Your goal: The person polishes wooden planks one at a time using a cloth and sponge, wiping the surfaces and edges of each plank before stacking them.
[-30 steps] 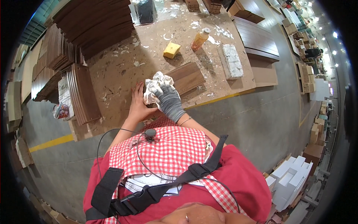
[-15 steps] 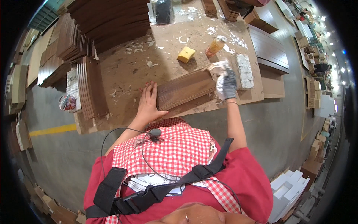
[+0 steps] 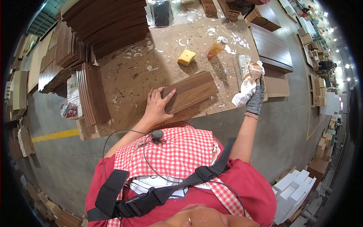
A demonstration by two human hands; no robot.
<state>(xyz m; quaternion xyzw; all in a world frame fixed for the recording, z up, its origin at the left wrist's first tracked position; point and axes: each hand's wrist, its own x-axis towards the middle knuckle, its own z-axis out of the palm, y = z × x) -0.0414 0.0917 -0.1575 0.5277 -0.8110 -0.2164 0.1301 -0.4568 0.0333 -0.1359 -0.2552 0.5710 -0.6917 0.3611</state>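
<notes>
- Crumpled white cloth (image 3: 247, 82) has swung off the oblong, wood-grained board (image 3: 194, 89) to its three o'clock, clutched in the gloved right hand (image 3: 257, 98).
- Bare left hand (image 3: 155, 104), grip loosely open, rests on the board's nine-o'clock end.
- Angular yellow block (image 3: 186, 57) at twelve, capped bottle (image 3: 215, 50) at one.
- Flake-strewn brown bench (image 3: 126, 85) carries the board; smooth grey floor (image 3: 283, 128) at four.

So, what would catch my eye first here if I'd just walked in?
Probably the gloved right hand, holding a crumpled white cloth by the right edge of the bench. The bare left hand touches the left end of a brown board. Beyond the board sits a bright yellow block.
</notes>
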